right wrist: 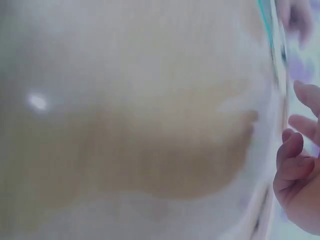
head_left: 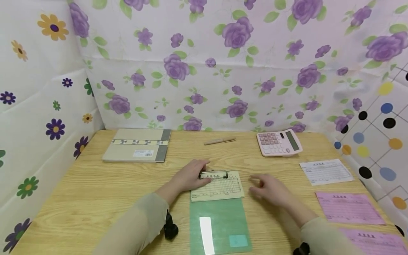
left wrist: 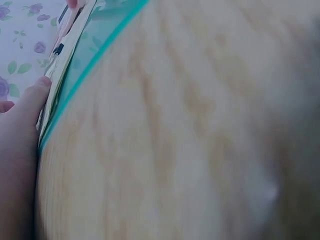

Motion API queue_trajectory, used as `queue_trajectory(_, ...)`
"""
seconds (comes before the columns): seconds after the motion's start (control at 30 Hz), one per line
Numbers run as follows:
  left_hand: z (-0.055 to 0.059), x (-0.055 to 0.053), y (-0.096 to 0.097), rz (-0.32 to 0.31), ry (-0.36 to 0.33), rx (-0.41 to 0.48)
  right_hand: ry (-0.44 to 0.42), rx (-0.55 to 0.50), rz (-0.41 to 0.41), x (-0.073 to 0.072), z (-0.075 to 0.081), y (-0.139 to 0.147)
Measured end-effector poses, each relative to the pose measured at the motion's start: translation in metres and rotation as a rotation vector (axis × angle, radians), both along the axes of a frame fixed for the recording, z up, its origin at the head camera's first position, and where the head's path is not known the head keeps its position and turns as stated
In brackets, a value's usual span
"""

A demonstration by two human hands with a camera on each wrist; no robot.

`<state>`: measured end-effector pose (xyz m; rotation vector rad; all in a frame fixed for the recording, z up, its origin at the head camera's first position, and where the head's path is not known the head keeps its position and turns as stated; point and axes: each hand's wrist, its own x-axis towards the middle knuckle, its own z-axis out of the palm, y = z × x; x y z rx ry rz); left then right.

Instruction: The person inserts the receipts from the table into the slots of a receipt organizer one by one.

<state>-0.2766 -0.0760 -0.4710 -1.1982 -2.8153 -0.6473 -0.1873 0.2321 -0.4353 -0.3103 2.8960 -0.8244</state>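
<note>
A green translucent clipboard (head_left: 216, 216) lies on the table, with a pale yellow printed slip (head_left: 220, 189) at its top under a metal clip (head_left: 213, 175). My left hand (head_left: 191, 175) holds the clipboard's upper left corner, thumb on the slip just below the clip and index finger above it. In the left wrist view the thumb (left wrist: 40, 90) touches the paper's edge; the other fingers are mostly hidden. To the right of the slip my right hand (head_left: 269, 189) hovers apart from it, fingers loosely bent and holding nothing. Those fingers (right wrist: 295, 155) also show in the right wrist view.
Behind the hands lie a beige notebook (head_left: 137, 145) with a grey spine, a tan pen (head_left: 220, 141) and a pink calculator (head_left: 276, 142). Along the right edge lie a white slip (head_left: 326, 172), a pink slip (head_left: 350, 209) and another pink slip (head_left: 376, 242). Flowered cloth (head_left: 207, 88) hangs behind the table.
</note>
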Motion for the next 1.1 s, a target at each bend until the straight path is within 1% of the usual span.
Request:
queue_trajectory(0.1, 0.001, -0.001, 0.001, 0.020, -0.017, 0.001, 0.038, 0.024, -0.038, -0.005, 0.008, 0.040)
queue_trajectory(0.17, 0.001, -0.002, 0.001, 0.024, -0.021, -0.001, 0.046, 0.056, -0.085, -0.006, 0.011, 0.067)
queue_trajectory(0.33, 0.002, -0.004, 0.003, 0.017, -0.036, 0.014, 0.029, 0.155, -0.173, -0.006, 0.010, 0.124)
queue_trajectory(0.43, 0.000, -0.005, 0.004, 0.016, -0.050, 0.023, 0.011, 0.213, -0.213, -0.005, 0.005, 0.149)
queue_trajectory(0.57, -0.002, -0.004, 0.005, 0.021, -0.059, 0.013, -0.025, 0.275, -0.253, -0.003, -0.002, 0.170)
queue_trajectory(0.63, -0.002, -0.004, 0.004, 0.026, -0.059, 0.007, -0.032, 0.291, -0.254, -0.002, -0.006, 0.174)
queue_trajectory(0.73, -0.003, -0.003, 0.003, 0.034, -0.055, -0.004, -0.033, 0.275, -0.231, -0.003, -0.009, 0.170)
queue_trajectory(0.9, -0.002, -0.002, 0.002, 0.037, -0.052, -0.006, -0.008, 0.208, -0.163, -0.008, -0.008, 0.147)
queue_trajectory(1.1, -0.001, -0.002, 0.002, 0.037, -0.056, -0.001, 0.015, 0.183, -0.107, -0.011, -0.008, 0.119)
